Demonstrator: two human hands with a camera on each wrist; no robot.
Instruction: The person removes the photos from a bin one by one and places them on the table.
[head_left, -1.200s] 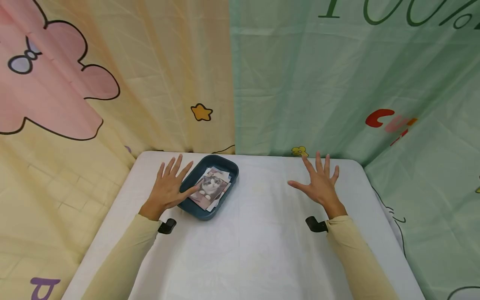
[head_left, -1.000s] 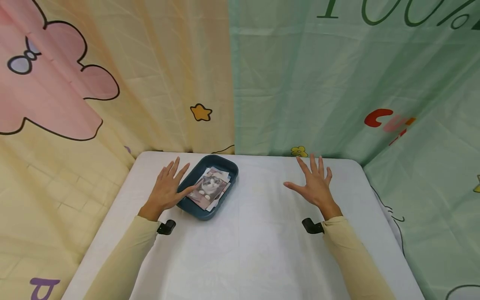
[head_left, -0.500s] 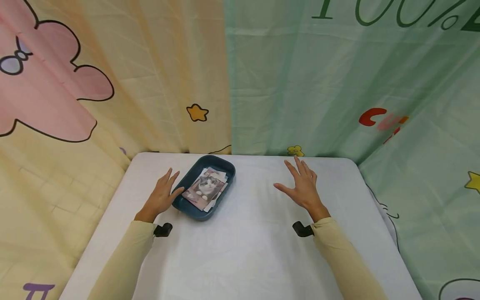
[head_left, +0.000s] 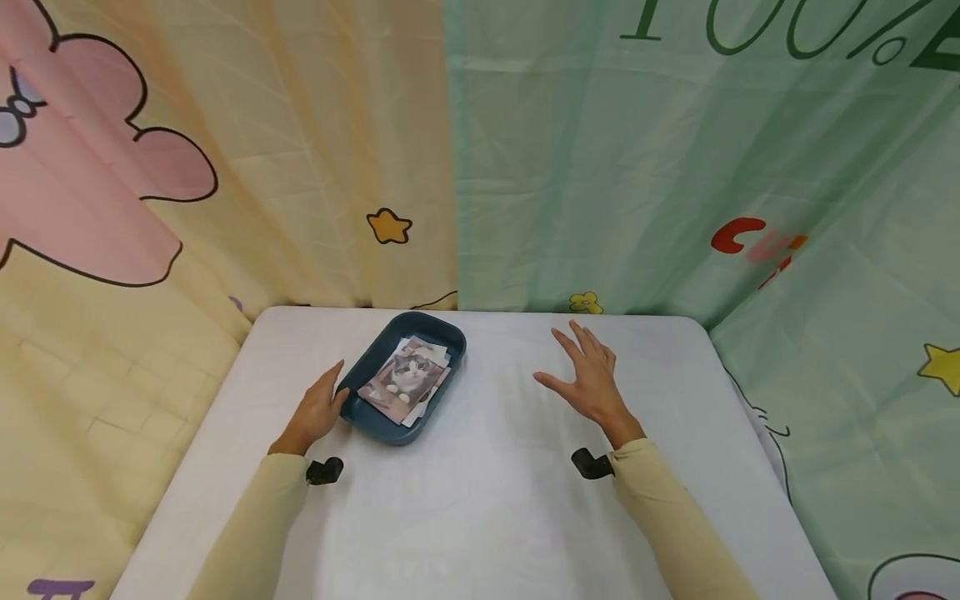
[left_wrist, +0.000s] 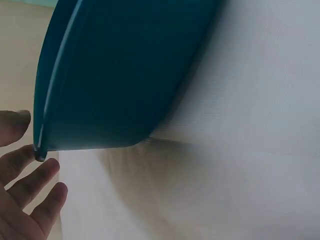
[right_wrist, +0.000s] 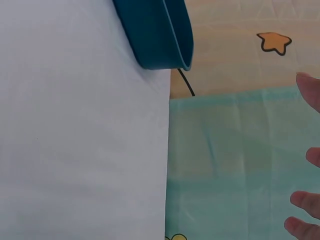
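A dark blue tray [head_left: 384, 427] stands at a slant on the table, left of the middle. Inside it lies a loose stack of photo cards [head_left: 403, 382], the top one picturing a grey-and-white cat. My left hand [head_left: 311, 412] is at the tray's left corner. In the left wrist view the thumb [left_wrist: 14, 127] and fingers [left_wrist: 35, 184] spread either side of the tray's rim [left_wrist: 44, 120]; whether they press on it I cannot tell. My right hand [head_left: 592, 383] hovers right of the tray, apart from it, fingers spread and holding nothing.
A white cloth covers the table [head_left: 480, 517]. Behind its far edge hang a yellow curtain [head_left: 322, 167] and a green curtain [head_left: 570, 167], both printed with figures. A black wrist camera [head_left: 324, 471] sits on the left sleeve, another black camera [head_left: 591, 464] on the right.
My left hand has dropped from over the tray's left side to its outer rim, fingers drawing closer together. My right hand has moved left toward the tray. The tray and cards look unmoved.
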